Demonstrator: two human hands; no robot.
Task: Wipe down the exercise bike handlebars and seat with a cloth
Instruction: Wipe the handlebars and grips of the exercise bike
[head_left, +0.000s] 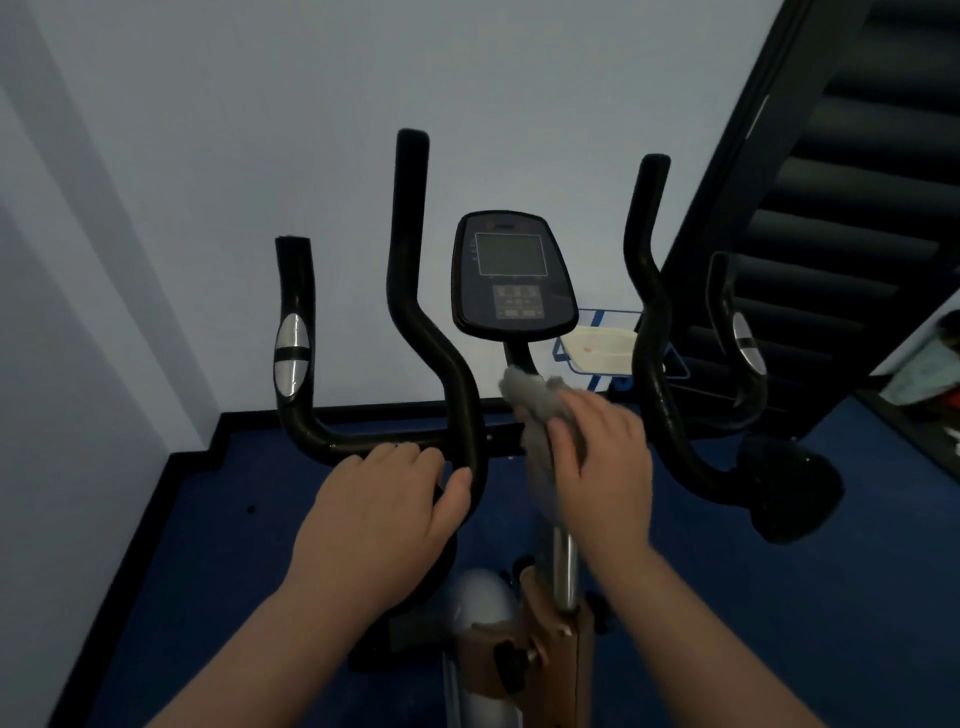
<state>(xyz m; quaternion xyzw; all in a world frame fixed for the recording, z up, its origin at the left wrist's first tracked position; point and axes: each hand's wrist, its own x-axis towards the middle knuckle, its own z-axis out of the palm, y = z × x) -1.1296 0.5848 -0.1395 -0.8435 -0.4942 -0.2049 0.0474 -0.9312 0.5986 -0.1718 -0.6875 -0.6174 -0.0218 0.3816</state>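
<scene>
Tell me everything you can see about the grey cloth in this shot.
The grey cloth looks soft and fuzzy, like microfibre, bunched rather than folded flat. The right hand grips it, fingers curled over it, pressing it against the middle of the black handlebars, just under the stem of the console. A crumpled lump pokes out above the fingers, and a loose tail hangs down in front of the chrome post. Whether it is damp cannot be told.
</scene>
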